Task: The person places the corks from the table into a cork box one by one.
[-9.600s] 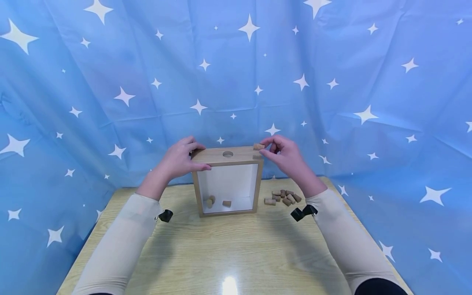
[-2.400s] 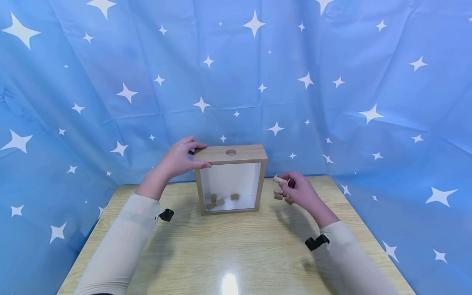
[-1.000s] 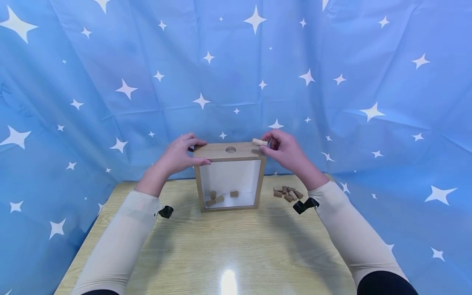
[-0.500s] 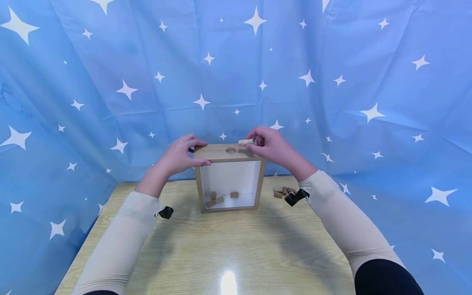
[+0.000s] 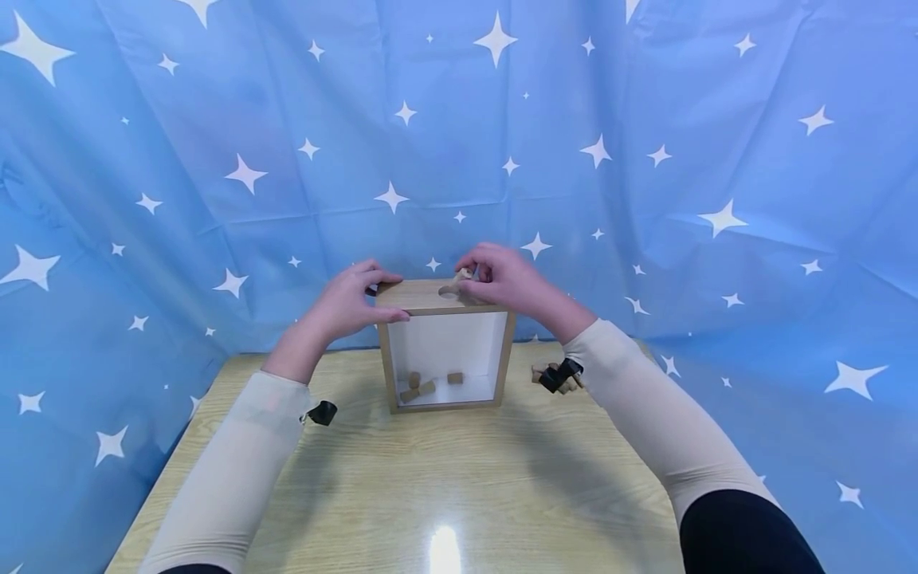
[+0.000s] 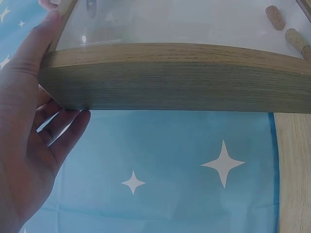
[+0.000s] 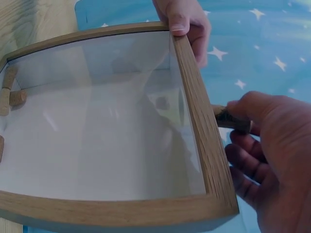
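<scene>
A wooden shadow box (image 5: 409, 296) with a clear front stands upright on the table, a round hole (image 5: 448, 292) in its top. My left hand (image 5: 347, 303) grips its upper left corner, thumb on the front and fingers behind, as the left wrist view shows. Between thumb and fingers my right hand (image 5: 509, 281) pinches a cork (image 5: 464, 275), tilted, right at the hole. In the right wrist view the held cork (image 7: 235, 121) has its end against the box's top edge. Several corks (image 5: 455, 378) lie on the floor inside the box.
On the wooden table (image 5: 402, 478), right of the box, lies a small pile of corks (image 5: 538, 372), partly hidden by the black wrist camera (image 5: 561, 375). A blue curtain (image 5: 315, 199) with white stars hangs close behind the box.
My right hand took a cork from the pile, lifted it and moved it left across the box top to the hole, tilting it. More corks lie inside than at first. My left hand stayed.
</scene>
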Tool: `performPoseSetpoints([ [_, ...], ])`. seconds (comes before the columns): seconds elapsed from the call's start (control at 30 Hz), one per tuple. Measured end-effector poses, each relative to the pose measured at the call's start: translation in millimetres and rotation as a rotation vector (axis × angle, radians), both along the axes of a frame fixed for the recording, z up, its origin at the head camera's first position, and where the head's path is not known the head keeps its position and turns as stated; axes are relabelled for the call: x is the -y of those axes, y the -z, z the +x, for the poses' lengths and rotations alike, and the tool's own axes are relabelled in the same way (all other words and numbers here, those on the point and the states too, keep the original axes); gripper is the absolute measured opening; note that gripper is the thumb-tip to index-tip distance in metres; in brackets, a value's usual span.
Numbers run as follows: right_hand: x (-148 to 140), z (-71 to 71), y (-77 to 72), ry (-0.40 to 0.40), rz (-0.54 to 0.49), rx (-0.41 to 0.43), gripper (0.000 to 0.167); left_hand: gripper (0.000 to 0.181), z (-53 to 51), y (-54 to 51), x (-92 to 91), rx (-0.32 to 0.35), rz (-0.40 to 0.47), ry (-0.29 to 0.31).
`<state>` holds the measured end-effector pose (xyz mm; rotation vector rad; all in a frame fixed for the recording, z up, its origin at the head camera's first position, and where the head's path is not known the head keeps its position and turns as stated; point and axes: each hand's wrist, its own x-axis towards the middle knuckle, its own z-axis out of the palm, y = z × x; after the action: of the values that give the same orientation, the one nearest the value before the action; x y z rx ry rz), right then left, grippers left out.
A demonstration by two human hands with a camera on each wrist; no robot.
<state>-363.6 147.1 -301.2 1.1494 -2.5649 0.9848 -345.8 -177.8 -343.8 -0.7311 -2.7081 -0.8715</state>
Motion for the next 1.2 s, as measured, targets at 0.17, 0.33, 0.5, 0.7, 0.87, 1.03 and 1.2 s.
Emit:
performPoseSetpoints([
  [0.17,9,0.2,-1.9,-0.028,0.034,-0.031,0.026,0.074,-1.4,1.1,0.1,-0.010,0.008,0.003],
  [0.33,14,-1.4,-1.2,-0.033,0.089,-0.035,0.032,0.073,-1.9,1.9,0.4,-0.013,0.018,0.006],
  [0.5,17,-3.3,0.3,-0.021,0.120,-0.014,0.033,0.073,-1.8,2.0,0.4,-0.010,0.018,0.005],
  [0.7,19,-2.5,-1.0,-0.011,0.139,-0.006,0.034,0.075,-2.5,1.7,1.4,-0.012,0.013,0.008],
  [0.87,16,-1.6,-0.9,-0.013,0.129,-0.005,0.035,0.076,-3.0,0.8,0.9,-0.010,0.013,0.011],
  [1.03,5,0.3,2.1,-0.013,0.077,-0.014,0.029,0.074,-2.2,0.5,0.6,-0.014,0.012,0.008],
  [1.2,-17,6.9,13.7,0.004,-0.046,-0.045,0.019,0.074,0.5,-0.1,-0.1,-0.006,0.007,0.006],
])
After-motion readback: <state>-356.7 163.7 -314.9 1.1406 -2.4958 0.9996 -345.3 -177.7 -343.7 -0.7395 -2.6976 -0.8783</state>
